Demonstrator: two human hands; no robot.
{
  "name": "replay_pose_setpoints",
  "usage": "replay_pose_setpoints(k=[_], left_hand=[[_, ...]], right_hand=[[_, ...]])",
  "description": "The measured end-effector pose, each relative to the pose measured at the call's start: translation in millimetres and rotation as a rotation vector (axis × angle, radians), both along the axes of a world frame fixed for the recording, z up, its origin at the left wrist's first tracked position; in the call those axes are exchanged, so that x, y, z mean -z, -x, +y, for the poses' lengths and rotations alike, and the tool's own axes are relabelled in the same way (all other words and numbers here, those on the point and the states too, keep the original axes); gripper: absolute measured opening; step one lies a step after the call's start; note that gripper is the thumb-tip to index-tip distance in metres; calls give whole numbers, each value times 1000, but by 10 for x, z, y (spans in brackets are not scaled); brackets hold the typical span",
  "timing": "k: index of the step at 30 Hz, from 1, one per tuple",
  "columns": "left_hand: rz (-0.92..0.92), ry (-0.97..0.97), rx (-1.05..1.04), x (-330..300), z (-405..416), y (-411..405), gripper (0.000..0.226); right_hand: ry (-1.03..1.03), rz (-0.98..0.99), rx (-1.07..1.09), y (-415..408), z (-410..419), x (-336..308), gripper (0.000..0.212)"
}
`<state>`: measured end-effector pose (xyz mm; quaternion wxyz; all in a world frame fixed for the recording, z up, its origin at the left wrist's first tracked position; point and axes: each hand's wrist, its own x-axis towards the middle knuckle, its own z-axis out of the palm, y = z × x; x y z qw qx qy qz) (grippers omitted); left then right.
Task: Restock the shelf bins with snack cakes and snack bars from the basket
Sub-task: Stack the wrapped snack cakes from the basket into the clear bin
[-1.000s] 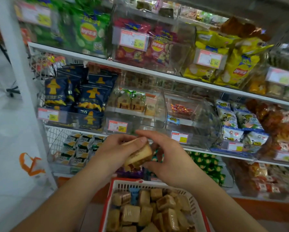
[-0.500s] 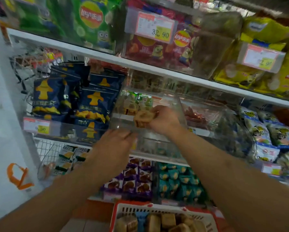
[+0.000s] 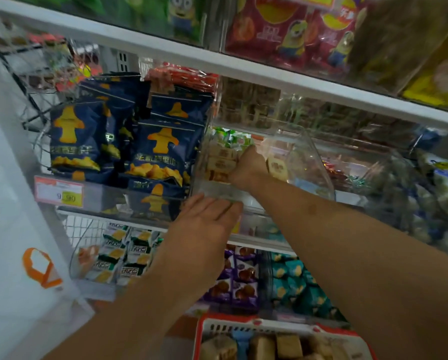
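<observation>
A clear plastic shelf bin (image 3: 311,169) on the middle shelf holds tan wrapped snack cakes (image 3: 222,165) and a few green-wrapped ones behind. My right hand (image 3: 249,168) reaches inside the bin, fingers curled round a snack cake against the stack; its fingertips are hidden. My left hand (image 3: 209,220) lies flat with straight fingers against the bin's front lip. Below, the red-and-white basket (image 3: 267,326) holds several more tan snack cakes (image 3: 288,345).
Dark blue snack bags (image 3: 163,152) with a price tag (image 3: 59,191) fill the bin to the left. Wrapped sweets fill the bins to the right. Red chip bags (image 3: 290,29) sit on the shelf above. Purple packs (image 3: 241,279) and teal packs (image 3: 298,284) line the shelf below.
My right hand carried the snack cake from above the basket up into the clear bin. My left hand let go of the cake and moved to the bin's front lip. The view closed in.
</observation>
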<state>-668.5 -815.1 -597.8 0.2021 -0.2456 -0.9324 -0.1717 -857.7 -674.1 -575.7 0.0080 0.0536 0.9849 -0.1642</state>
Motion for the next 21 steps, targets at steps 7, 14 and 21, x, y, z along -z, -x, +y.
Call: replay_pose_setpoints(k=[7, 14, 21], left_hand=[[-30, 33, -19, -5, 6, -28, 93], [-85, -6, 2, -142, 35, -262, 74], [-485, -144, -131, 516, 193, -1211, 82]], right_hand=[[60, -33, 1, -268, 96, -236, 29], [238, 410, -164, -1574, 434, -492, 25], [284, 107, -238, -3088, 756, 402, 23]])
